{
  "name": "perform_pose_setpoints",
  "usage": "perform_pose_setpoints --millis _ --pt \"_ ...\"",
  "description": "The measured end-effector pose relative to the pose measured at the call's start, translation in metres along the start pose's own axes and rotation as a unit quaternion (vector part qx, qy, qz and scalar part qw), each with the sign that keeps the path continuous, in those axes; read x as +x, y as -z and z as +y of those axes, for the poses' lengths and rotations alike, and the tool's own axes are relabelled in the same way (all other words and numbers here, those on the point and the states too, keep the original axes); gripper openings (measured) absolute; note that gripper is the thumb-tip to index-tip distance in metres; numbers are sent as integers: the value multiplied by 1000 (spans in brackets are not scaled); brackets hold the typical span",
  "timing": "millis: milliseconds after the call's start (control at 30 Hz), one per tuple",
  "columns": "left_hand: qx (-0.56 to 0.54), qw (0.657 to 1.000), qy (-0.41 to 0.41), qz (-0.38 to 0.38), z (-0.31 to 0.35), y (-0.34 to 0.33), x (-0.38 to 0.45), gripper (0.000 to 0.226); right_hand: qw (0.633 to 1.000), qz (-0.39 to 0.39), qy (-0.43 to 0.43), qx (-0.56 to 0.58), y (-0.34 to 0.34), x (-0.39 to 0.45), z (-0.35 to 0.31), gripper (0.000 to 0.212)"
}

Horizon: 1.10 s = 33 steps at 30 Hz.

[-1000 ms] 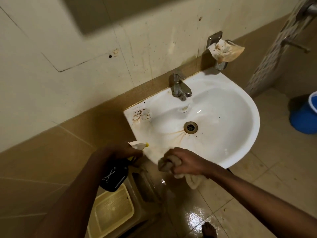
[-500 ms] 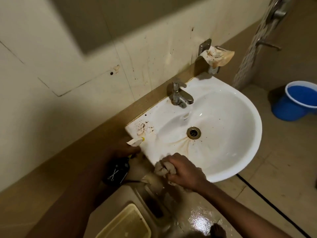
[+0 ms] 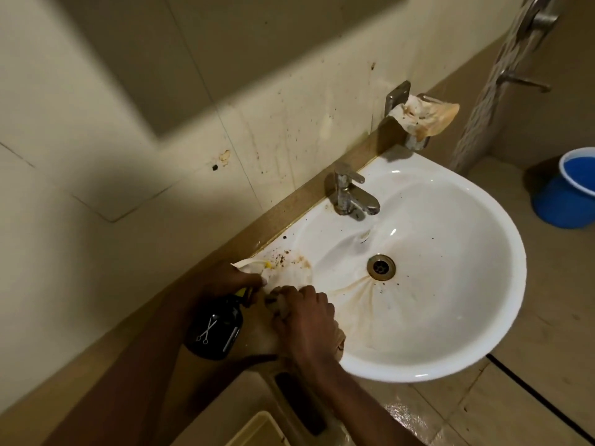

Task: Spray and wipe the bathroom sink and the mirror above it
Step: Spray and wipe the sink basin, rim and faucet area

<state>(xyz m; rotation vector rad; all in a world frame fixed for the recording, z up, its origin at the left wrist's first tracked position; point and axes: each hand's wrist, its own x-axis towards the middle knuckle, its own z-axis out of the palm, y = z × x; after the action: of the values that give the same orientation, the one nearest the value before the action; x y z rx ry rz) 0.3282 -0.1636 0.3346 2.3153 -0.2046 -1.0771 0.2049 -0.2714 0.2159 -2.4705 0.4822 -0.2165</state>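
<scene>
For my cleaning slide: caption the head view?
Left hand aims spray bottle; right hand presses cloth on stained sink.

— Much room in that sink?

— The right and far side of the bowl is open, only the drain in it. The tap stands over the back rim, with a holder on the wall just beyond.

— And the near left corner?

— Crowded. The left hand with the spray bottle and the right hand with the cloth fill it. A bucket sits on the floor, well apart.
</scene>
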Motion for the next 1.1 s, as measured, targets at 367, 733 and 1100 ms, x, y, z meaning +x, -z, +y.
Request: perform_pose_setpoints --millis 367,733,1100 --pt "-39 999 -35 9 18 9 22 60 997 70 -7 -19 -8 60 -31 12" --pt "-5 996 -42 83 38 7 34 30 998 66 -4 -19 -22 38 -37 7" --pt "-79 994 -53 47 53 5 35 26 980 172 -96 3 -7 90 -14 21"
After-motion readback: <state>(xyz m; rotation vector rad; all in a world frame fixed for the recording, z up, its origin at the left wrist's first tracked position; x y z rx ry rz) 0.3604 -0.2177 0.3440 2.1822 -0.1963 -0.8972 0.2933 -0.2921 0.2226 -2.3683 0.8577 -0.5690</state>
